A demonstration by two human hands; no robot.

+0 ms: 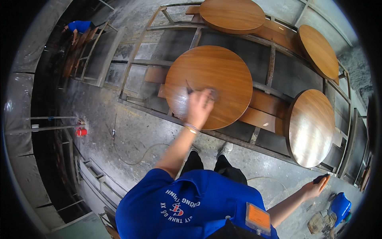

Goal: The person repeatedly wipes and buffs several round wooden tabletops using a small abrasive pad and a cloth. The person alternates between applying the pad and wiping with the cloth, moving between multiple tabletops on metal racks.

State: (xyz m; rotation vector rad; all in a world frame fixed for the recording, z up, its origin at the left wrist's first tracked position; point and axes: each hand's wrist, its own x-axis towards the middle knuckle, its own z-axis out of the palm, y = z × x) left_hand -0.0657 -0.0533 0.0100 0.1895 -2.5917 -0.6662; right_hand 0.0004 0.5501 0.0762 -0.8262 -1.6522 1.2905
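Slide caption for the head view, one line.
Left hand, blurred, over a round wooden panel; right hand holding a dark object.

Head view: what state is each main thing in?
Left hand, at the middle tabletop; blurred, grip unclear
Right hand, closed on a dark block
Dark block, held away from the middle tabletop
Middle tabletop, lying flat
Right tabletop, lying flat, shiny
Back tabletop, lying flat
Far-right tabletop, lying flat
Hose, loosely curved on the floor
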